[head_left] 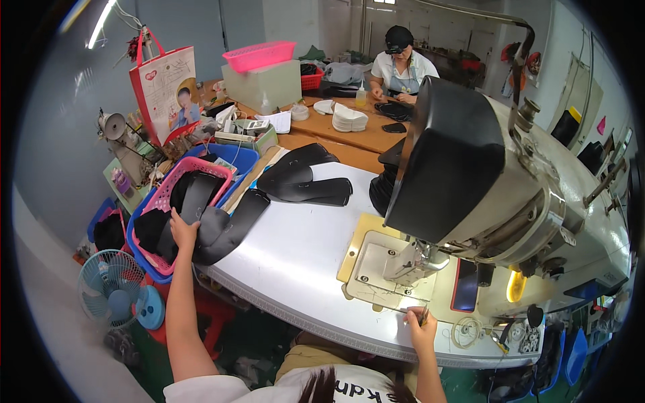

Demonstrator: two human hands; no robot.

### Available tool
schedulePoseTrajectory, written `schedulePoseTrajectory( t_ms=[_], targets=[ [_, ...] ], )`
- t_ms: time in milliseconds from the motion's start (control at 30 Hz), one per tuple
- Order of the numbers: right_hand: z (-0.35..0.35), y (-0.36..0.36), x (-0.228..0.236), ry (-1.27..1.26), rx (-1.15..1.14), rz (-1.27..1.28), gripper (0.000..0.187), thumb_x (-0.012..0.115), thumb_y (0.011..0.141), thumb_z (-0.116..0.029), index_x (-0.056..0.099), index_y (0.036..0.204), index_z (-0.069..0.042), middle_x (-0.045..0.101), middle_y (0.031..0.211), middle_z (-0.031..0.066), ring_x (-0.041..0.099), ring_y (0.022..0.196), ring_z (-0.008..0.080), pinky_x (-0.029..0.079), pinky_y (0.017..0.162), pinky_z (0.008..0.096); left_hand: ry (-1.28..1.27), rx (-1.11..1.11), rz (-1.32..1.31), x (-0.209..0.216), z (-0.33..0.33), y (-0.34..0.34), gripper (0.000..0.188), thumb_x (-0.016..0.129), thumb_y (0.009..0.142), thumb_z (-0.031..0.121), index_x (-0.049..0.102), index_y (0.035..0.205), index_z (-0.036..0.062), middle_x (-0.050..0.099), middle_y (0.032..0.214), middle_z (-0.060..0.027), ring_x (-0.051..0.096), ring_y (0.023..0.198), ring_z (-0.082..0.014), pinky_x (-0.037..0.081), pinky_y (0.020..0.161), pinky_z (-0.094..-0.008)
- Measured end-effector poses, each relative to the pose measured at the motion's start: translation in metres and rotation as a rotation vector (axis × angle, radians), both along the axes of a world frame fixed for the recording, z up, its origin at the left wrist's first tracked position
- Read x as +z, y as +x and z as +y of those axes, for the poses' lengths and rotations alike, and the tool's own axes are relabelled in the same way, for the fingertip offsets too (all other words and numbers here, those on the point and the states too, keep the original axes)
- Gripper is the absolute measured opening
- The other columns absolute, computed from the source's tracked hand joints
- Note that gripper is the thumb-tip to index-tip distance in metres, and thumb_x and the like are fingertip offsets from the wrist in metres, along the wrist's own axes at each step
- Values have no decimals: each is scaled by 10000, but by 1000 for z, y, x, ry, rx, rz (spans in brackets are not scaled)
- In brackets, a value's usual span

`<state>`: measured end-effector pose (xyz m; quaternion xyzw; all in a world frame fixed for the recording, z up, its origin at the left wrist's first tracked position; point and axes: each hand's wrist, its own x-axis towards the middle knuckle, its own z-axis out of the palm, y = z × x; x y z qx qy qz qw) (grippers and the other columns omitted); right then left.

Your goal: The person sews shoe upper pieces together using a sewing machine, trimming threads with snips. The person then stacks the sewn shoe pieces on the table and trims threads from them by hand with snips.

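Observation:
My left hand [183,230] is at the near right rim of a pink basket [156,201], its fingers closed on a black curved piece [197,195]. Other smooth black curved pieces [225,232] lie beside it, spilling from the basket onto the white table. On the right, my right hand [422,328] is closed around a small, slim dark tool [422,316], whose kind I cannot make out. It is just in front of the sewing machine's metal plate [376,272], below the clamp and needle area [413,262].
The large sewing machine head [443,161] overhangs the table's right side. More black pieces [306,174] lie toward the back. Wound thread [465,332] and bobbins [524,336] sit at right. A fan [117,289] stands at lower left. Another person [403,67] works at the far table.

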<state>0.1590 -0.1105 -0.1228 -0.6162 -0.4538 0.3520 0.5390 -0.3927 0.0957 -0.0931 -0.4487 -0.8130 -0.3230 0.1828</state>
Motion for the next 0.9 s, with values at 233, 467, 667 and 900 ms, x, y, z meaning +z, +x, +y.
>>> schedulePoseTrajectory(
  t_ms=[233,467,667,900],
  targets=[
    [-3,1,2,15,-5,0,94,532,759,-47,546,795,39,570,638,62,527,577,91,411,546,205,-375,-64,-1,20,1,2,812,726,564,226,293,1232,67,509,975,-214,532,847,-354,433,744,-384],
    [-3,1,-3,25,8,-8,95,526,764,-42,545,804,41,567,636,59,530,585,93,412,549,205,-319,-8,-52,32,-1,29,946,740,551,232,153,1280,98,498,995,-210,513,888,-358,423,772,-383],
    [-2,1,-1,49,18,-5,95,524,765,-41,541,802,45,567,642,61,527,583,92,413,547,206,-602,-63,-106,4,12,-27,899,732,562,302,218,1253,45,533,992,-197,531,903,-334,420,791,-379],
    [-4,2,-1,33,8,-15,91,523,766,-43,547,810,33,569,641,55,516,576,83,408,540,206,-409,76,-26,44,-9,32,812,720,568,295,290,1207,36,535,986,-210,543,881,-326,441,745,-375]
  ],
)
